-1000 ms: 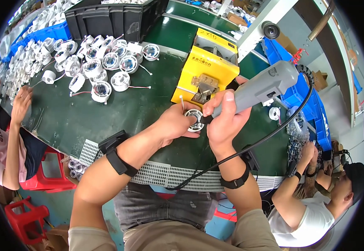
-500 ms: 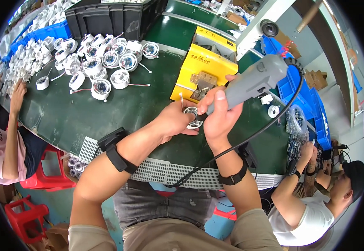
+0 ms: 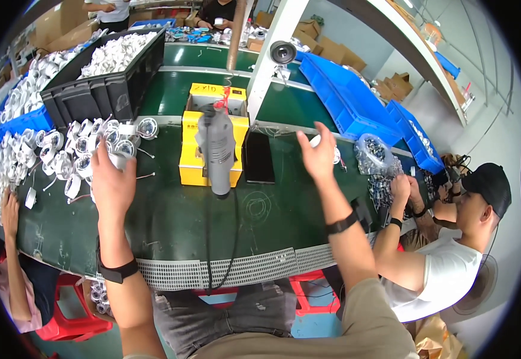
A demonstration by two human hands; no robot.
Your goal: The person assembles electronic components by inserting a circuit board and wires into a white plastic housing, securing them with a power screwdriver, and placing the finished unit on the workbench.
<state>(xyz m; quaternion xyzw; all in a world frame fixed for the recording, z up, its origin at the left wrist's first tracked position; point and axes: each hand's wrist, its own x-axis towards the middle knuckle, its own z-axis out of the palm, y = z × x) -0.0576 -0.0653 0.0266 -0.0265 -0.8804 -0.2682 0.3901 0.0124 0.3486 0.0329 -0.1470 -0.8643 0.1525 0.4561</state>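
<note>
The person's left hand (image 3: 114, 186) reaches over the left of the bench (image 3: 170, 224), thumb parted from fingers; a white round housing (image 3: 119, 160) shows in that gap, though I cannot tell whether it is gripped. More housings (image 3: 73, 186) cluster just beside, leftward. The right hand (image 3: 320, 158) is spread wide, with a small white part (image 3: 336, 156) just right of its fingers. Between the hands, a grey power screwdriver (image 3: 219, 152) hangs upright before a yellow machine (image 3: 190, 161); a black phone (image 3: 259, 157) lies right of it.
</note>
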